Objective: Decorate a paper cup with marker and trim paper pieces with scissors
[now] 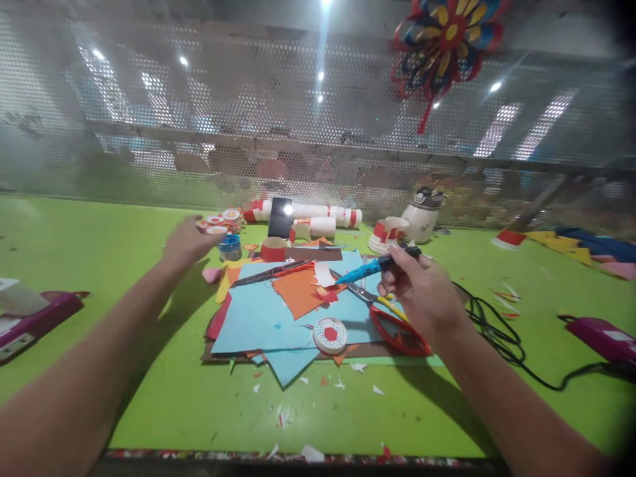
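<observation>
My right hand (424, 291) is closed on a pen-like tool (365, 270) with a tapered blue front and a black body, its tip above the paper pile. My left hand (189, 242) reaches out at the left, blurred, fingers stretched towards a small blue jar (230, 247) and round red-and-white discs (231, 215); whether it touches them I cannot tell. Between my hands, light blue sheets (243, 328) and an orange sheet (295, 291) lie in a pile. Red-handled scissors (397, 331) and a round white disc with a red centre (330, 335) rest on it.
White-and-red tubes (322, 215), a dark phone-like slab (281, 217) and a pale jug (421, 215) stand at the back. A black cable (497, 331) runs right to a purple device (603, 338). Another purple device (42, 321) sits left. Paper scraps (340, 383) litter the front.
</observation>
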Motion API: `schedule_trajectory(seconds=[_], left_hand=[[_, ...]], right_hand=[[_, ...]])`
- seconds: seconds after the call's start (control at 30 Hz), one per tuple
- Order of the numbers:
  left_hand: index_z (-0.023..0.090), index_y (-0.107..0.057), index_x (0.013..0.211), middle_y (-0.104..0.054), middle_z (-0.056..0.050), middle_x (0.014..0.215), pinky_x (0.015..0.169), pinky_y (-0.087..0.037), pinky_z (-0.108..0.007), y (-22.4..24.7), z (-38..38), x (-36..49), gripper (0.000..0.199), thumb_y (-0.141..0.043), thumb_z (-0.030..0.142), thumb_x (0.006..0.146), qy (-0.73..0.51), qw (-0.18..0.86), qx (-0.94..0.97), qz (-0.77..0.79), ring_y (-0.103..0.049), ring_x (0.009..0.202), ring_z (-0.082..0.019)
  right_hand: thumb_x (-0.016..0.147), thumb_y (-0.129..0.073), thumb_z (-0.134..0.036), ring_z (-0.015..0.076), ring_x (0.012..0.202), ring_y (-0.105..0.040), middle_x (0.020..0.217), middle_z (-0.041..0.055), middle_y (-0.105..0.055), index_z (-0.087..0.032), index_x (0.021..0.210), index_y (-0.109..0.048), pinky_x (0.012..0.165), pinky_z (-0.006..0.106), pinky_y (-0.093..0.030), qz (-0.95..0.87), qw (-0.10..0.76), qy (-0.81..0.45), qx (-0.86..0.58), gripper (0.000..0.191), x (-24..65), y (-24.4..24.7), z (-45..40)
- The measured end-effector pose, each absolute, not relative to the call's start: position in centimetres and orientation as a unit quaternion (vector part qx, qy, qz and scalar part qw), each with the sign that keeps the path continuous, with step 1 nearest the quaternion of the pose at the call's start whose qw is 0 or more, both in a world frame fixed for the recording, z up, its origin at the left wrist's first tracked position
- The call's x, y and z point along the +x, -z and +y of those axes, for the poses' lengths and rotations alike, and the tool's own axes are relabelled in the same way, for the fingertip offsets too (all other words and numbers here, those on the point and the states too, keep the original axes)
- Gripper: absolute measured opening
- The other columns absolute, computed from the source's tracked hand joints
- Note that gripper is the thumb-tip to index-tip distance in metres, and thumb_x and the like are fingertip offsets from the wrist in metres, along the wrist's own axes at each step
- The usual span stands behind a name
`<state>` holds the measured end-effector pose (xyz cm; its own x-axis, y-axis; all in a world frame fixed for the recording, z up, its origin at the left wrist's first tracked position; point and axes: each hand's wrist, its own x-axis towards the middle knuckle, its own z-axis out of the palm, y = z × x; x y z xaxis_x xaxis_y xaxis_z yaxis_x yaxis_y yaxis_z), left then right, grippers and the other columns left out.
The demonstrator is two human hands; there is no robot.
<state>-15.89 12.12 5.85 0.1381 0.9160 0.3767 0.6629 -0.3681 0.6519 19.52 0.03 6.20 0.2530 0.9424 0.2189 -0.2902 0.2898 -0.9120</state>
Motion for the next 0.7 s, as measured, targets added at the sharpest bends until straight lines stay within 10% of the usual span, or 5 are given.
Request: schedule_trajectory(seconds=[0.2,0.33,0.7], left_hand=[[0.014,-0.050,0.129,-0.067,-0.013,0.111,0.083,-0.051,-0.037,-9.1,7.4,-8.1,0.058,-0.065,0.038,0.078,-0.342,0.257,0.792,0.436,-0.064,0.101,-0.025],[0.028,-0.040,0.143,-0.051,-0.010,0.142,0.097,-0.047,-0.041,-7.8,4.4,-5.4,0.070,-0.066,0.036,0.078,-0.145,0.298,0.891,0.309,-0.050,0.128,-0.030],[0.026,-0.022,0.149,-0.047,-0.012,0.145,0.103,-0.045,-0.044,-3.3,1.5,-3.1,0.085,-0.067,0.043,0.079,-0.139,0.364,0.869,0.307,-0.048,0.130,-0.029]], right_hand=[[0.073,-0.076,-0.035,0.0071,0.036,-0.041,0.039,-0.0072,-0.046,-0.018,0.057,-0.056,0.034,0.021,-0.040,-0.420,0.672,-0.450,-0.411,0.030,19.7,-6.6,0.1],[0.079,-0.070,-0.040,0.0063,0.031,-0.035,0.035,-0.0085,-0.043,-0.020,0.058,-0.055,0.031,0.020,-0.037,-0.426,0.674,-0.442,-0.410,0.032,19.7,-6.8,-0.2],[0.088,-0.065,-0.040,0.0072,0.033,-0.041,0.042,-0.0085,-0.046,-0.022,0.071,-0.062,0.035,0.022,-0.041,-0.528,0.618,-0.382,-0.440,0.025,19.3,-5.0,-1.9]])
